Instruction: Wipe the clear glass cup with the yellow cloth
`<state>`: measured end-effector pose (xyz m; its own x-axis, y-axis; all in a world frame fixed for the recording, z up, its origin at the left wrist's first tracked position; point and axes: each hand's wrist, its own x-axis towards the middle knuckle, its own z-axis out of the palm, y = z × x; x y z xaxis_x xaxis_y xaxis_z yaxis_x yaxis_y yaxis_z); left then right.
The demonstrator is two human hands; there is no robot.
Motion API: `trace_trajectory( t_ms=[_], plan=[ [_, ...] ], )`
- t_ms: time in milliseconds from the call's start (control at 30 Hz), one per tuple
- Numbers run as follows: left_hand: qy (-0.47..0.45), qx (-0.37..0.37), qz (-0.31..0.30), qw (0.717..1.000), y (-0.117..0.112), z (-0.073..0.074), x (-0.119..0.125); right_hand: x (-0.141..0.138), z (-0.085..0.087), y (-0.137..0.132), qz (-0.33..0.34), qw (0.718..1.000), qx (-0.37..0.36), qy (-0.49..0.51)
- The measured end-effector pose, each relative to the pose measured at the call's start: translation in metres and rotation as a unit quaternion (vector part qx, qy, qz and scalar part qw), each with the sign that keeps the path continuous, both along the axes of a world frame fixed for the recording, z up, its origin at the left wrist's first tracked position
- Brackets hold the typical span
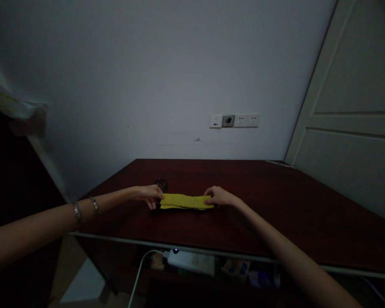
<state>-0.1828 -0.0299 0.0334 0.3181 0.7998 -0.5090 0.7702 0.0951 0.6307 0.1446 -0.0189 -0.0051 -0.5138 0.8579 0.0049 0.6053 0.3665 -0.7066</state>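
A folded yellow cloth (186, 201) lies lengthwise on the dark red-brown tabletop (192, 226), with a dark layer showing along its lower edge. My left hand (150, 196) pinches its left end, thumb on top and the other fingers reaching down the side. At the right end, my right hand (218, 196) grips the cloth between thumb and fingers. Just behind my left hand sits a small dark round object (161, 184), too dim to name.
Below the tabletop, an open shelf holds a white power bank-like device (191, 262) with a white cable (140, 269), plus several small packets. Wall sockets (246, 121) are at the back. A pale panelled door (353, 107) stands on the right.
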Motion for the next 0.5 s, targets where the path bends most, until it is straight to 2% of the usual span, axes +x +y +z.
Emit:
trace_trajectory(
  t_ms=[67,133,200,267,333,500],
  plan=[
    [0.072,0.127,-0.049,0.988,0.0,-0.002,-0.001,0.001,0.003,-0.004,-0.023,0.991,0.119,-0.052],
    [0.126,0.289,-0.121,0.941,-0.002,0.002,-0.001,0.001,0.008,-0.011,-0.012,0.977,0.203,-0.065],
    [0.134,0.388,-0.198,0.89,-0.007,0.007,0.0,0.001,0.013,-0.017,0.043,0.97,0.233,-0.051],
    [0.123,0.403,-0.257,0.87,-0.013,0.009,0.002,0.0,0.014,-0.022,0.103,0.966,0.231,-0.044],
    [0.111,0.391,-0.288,0.867,-0.018,0.006,0.003,0.001,0.012,-0.024,0.134,0.963,0.225,-0.06],
    [0.115,0.38,-0.271,0.877,-0.025,-0.009,0.002,0.005,0.001,-0.02,0.141,0.963,0.221,-0.066]
  ],
)
